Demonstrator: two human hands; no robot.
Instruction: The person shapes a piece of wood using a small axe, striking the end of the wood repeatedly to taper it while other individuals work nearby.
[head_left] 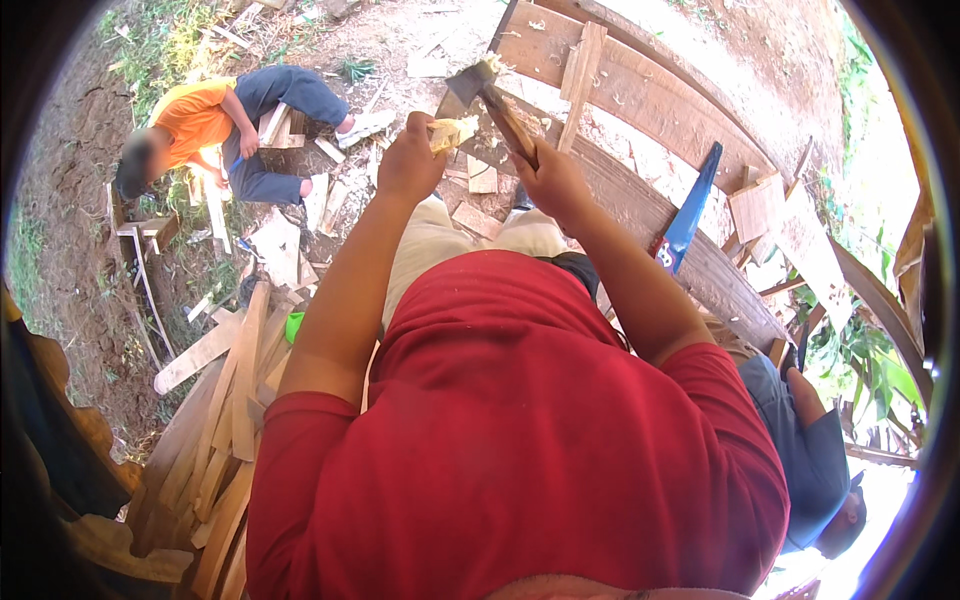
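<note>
Two hands up — left hand (pixel 408 160) grips wood piece (pixel 452 132), hatchet (pixel 497 103) in right hand (pixel 553 180).

Outdoor woodworking spot, seen from above the worker's red shirt.
Left hand (pixel 408 160) grips a small pale wood block (pixel 452 132); right hand (pixel 552 182) grips a hatchet (pixel 490 92) by its handle, head above the block. Blue handsaw (pixel 690 210) lies on the long planks (pixel 640 90); offcuts (pixel 225 400) lie heaped lower left; a person in orange (pixel 195 120) crouches upper left.
</note>
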